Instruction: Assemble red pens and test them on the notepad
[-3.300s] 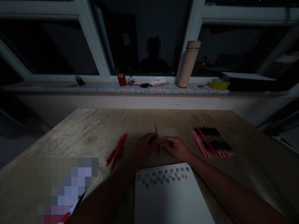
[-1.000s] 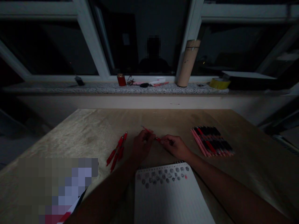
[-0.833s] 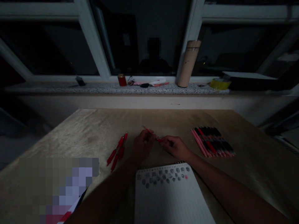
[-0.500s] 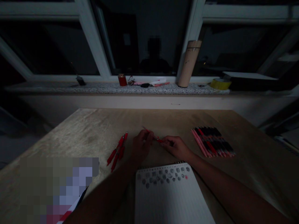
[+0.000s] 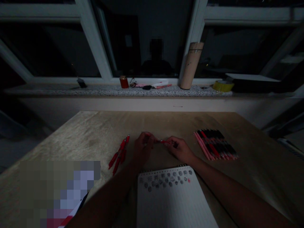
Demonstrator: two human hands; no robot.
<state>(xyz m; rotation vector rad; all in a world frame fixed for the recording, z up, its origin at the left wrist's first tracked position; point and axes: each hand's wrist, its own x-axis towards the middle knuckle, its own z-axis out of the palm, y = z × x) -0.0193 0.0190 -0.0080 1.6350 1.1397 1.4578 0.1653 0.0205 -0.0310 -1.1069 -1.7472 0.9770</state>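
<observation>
Above the notebook, my left hand (image 5: 143, 145) and my right hand (image 5: 180, 148) face each other with a slim red pen (image 5: 162, 141) between them. My left fingers are closed around its left end and cover most of that part. At the other end, my right thumb and fingers pinch the red section. Whether the pen is in one piece or in two parts is too dark to tell. Several red pens (image 5: 116, 161) lie left of my left hand. A spiral notebook (image 5: 174, 202) with dark scribbled spots and one red spot lies below my hands.
Right of my right hand lies a row of black, red and pink pens (image 5: 216, 144). Along the windowsill (image 5: 104, 91) stand a red jar (image 5: 123, 82), a tan flask (image 5: 192, 66) and a roll of yellow tape (image 5: 223, 86). A blurred patch covers the table's lower left.
The thin end that stuck out above my left hand no longer shows, and the pen now lies closer to level. My left fingers have shifted slightly; my right hand is nearly still.
</observation>
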